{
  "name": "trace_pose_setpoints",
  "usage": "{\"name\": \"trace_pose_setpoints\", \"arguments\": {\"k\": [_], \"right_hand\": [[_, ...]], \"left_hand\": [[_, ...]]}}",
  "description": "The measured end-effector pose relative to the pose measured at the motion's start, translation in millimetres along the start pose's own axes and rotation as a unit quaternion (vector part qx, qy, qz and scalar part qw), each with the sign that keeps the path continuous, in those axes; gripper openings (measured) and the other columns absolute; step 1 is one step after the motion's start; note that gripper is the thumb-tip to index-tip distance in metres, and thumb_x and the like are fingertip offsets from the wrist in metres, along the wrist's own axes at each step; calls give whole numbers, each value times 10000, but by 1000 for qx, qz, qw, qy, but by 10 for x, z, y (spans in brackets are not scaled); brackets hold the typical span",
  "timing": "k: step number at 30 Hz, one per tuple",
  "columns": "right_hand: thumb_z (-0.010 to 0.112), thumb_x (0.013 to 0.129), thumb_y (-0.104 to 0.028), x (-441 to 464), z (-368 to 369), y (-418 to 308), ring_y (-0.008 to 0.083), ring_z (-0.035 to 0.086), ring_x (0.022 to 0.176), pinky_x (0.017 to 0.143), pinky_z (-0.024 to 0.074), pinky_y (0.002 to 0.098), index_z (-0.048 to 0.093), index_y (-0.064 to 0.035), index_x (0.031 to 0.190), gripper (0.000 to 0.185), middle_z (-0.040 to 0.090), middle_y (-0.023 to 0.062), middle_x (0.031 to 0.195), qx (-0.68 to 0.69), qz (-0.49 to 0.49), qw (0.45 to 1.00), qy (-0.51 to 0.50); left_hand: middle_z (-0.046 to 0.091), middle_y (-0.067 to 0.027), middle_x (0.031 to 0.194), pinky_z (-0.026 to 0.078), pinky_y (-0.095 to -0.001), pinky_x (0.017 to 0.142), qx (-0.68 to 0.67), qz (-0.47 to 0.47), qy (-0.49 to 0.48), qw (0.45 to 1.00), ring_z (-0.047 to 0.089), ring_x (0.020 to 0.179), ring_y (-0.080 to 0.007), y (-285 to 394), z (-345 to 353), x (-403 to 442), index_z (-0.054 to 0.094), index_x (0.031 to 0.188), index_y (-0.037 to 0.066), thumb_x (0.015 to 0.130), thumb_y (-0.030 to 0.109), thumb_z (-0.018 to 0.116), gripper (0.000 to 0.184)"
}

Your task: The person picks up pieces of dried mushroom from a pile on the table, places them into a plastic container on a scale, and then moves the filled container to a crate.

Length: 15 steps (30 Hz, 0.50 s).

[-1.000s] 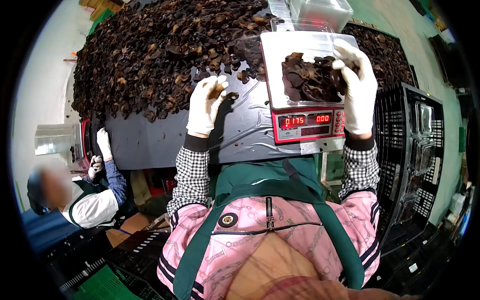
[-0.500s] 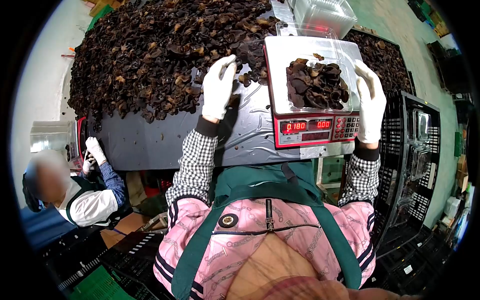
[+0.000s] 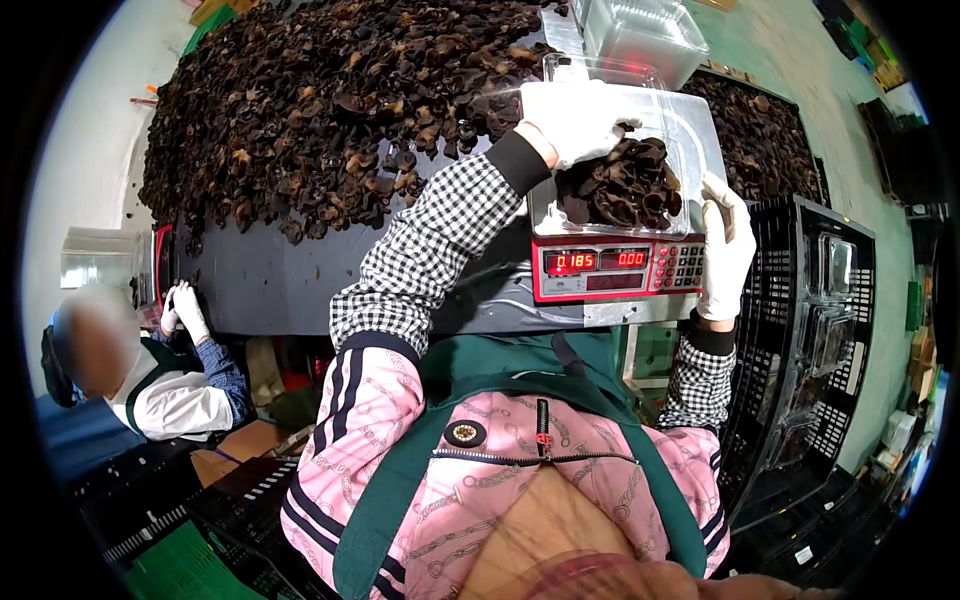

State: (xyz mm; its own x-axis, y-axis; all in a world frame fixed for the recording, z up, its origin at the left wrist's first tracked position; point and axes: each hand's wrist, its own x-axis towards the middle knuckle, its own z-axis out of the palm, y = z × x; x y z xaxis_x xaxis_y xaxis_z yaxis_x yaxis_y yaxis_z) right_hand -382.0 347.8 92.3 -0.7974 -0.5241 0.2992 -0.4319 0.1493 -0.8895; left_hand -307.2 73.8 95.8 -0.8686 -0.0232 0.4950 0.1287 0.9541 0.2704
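Observation:
A red and white scale [image 3: 616, 268] shows 0.185 and 0.00. On its pan rests a clear plastic container [image 3: 668, 95] with its lid part folded back, holding dark wood ear mushrooms [image 3: 630, 190]. My gloved left hand [image 3: 580, 122] reaches over the container, fingertips closed at the top edge of the mushrooms; what they hold is too small to name. Beside the pan's right edge is my gloved right hand [image 3: 727, 245], its fingers slightly bent and apart, with nothing visible in it. A large pile of wood ear [image 3: 300, 120] covers the dark table [image 3: 280, 290].
Stacked clear containers [image 3: 645, 40] stand behind the scale. More wood ear [image 3: 755, 130] lies at the right. A black crate [image 3: 790, 330] with clear containers is beside my right arm. At the far left, a co-worker [image 3: 180, 395] with white gloves is near another scale.
My left hand has moved right from the pile to above the container. My right hand has drawn back from the mushrooms and opened. The reading has gone from 0.175 through 0.180 to 0.185.

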Motion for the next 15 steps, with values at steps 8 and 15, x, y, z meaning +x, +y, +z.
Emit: {"name": "trace_pose_setpoints", "arguments": {"k": [8, 15], "right_hand": [[525, 1020, -34, -186, -134, -33, 196, 638, 1162, 1061, 464, 338, 651, 11, 1286, 297, 678, 118, 1258, 30, 36, 999, 7], [531, 1020, -30, -146, -20, 78, 197, 643, 1153, 1039, 488, 340, 640, 19, 1291, 296, 673, 108, 1264, 79, 72, 994, -8]], "left_hand": [[743, -83, 1088, 544, -295, 875, -228, -226, 0, 947, 700, 954, -164, 278, -887, -750, 729, 1174, 59, 970, 151, 654, 236], [744, -71, 1021, 521, -285, 855, -316, -515, -63, 794, 668, 924, -125, 846, -1634, -2844, 720, 1140, 10, 978, 141, 657, 218]]}}
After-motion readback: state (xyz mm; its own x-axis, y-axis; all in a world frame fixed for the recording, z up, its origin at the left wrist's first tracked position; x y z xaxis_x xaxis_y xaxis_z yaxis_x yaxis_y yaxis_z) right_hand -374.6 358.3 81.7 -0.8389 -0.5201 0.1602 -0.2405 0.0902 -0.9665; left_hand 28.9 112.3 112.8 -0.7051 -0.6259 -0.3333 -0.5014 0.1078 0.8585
